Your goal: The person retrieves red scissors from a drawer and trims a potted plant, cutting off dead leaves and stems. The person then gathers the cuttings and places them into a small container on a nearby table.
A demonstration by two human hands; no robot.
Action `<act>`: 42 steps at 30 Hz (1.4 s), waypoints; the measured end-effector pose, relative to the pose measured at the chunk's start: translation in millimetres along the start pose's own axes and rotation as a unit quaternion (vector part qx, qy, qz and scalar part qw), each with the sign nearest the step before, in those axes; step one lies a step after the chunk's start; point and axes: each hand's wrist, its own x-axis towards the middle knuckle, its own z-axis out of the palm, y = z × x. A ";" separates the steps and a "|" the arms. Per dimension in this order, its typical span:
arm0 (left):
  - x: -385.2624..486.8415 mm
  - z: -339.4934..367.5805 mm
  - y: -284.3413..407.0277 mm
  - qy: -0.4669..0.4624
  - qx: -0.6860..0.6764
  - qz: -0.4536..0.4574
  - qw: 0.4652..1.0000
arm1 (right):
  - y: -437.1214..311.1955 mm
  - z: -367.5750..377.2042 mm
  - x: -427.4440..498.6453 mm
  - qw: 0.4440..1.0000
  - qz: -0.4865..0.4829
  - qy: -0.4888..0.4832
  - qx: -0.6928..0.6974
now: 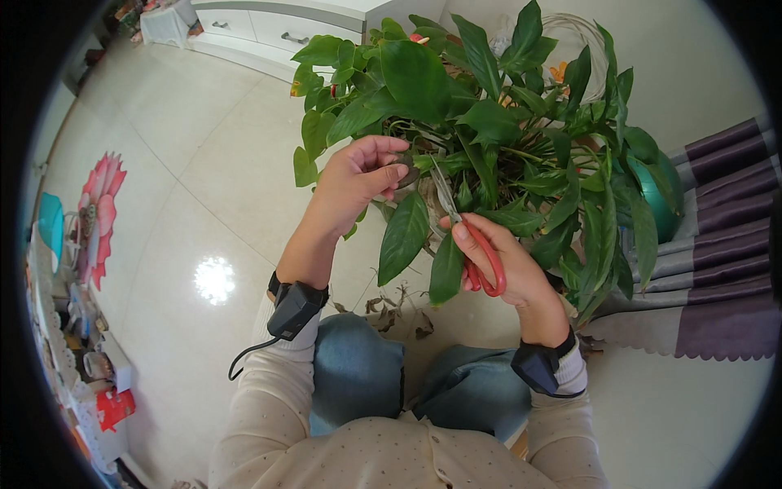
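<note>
My right hand grips red-handled scissors, their metal blades pointing up into the leaves of a bushy green potted plant. To the left of the blades, my left hand has its thumb and fingers around a small dark rounded thing. Whether that is a withered leaf or a stone, I cannot tell. Broad leaves hide most of the pot and the lower stems. One large leaf hangs below, between my two hands.
Dry brown leaves lie on the tiled floor before my knees. A purple and grey curtain hangs at right, beside a teal rounded object. White drawers stand behind; a cluttered table is at far left.
</note>
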 end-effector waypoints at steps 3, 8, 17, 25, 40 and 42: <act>-0.7 -1.0 1.0 -0.006 -0.034 -0.030 0.999 | 2.0 2.3 4.2 1.000 -0.010 -0.009 0.023; -1.5 1.3 1.9 -0.016 -0.048 -0.041 0.998 | 2.1 3.9 7.9 0.999 -0.017 -0.006 0.046; -8.9 1.6 14.2 -0.051 -0.032 -0.028 0.998 | -0.4 -3.2 -1.4 0.999 0.021 -0.026 0.034; -22.9 -34.5 7.5 -0.134 0.051 -0.099 0.985 | -1.3 -24.8 -34.4 0.996 -0.084 -0.021 0.005; -56.1 -48.6 -97.0 -0.178 0.237 -0.105 0.949 | 8.3 -32.7 -76.7 0.978 -0.185 0.095 0.009; -32.1 -39.3 -91.0 -0.085 0.133 0.025 0.987 | 6.6 -33.2 -77.6 0.964 -0.226 0.141 0.006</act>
